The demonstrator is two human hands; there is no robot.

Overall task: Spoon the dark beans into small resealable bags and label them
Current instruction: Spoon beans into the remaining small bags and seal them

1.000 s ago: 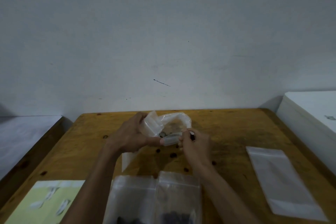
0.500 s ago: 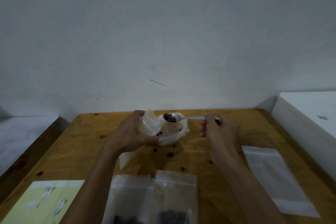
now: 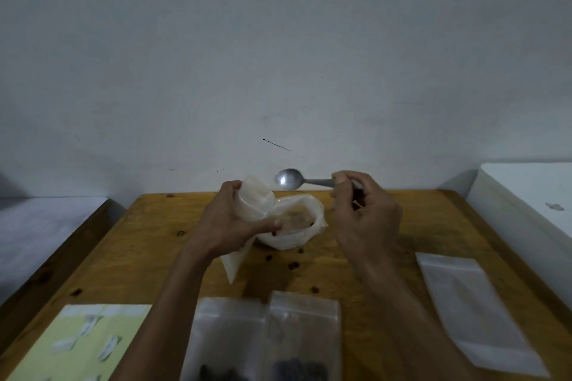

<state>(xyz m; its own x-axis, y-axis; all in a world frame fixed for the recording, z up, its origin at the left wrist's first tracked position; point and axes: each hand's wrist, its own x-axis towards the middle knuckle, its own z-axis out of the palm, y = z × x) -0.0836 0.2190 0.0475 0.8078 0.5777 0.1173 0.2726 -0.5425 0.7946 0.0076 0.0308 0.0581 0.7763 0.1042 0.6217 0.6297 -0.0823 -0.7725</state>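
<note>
My left hand grips a small clear resealable bag by its mouth, raised above the wooden table. Behind it lies a crumpled plastic bag with a few dark beans inside. My right hand holds a metal spoon by the handle; its bowl looks empty and hovers above the small bag's mouth. Two filled small bags with dark beans lie at the near edge. A few loose beans are scattered on the table.
An empty clear bag lies flat at the right. A yellow label sheet with white stickers sits at the near left. A white box stands to the right, a grey surface to the left, a wall behind.
The spoon went from inside the crumpled bag, rose loaded with beans, and now hangs empty higher up over the small bag. My right hand moved right and up.
</note>
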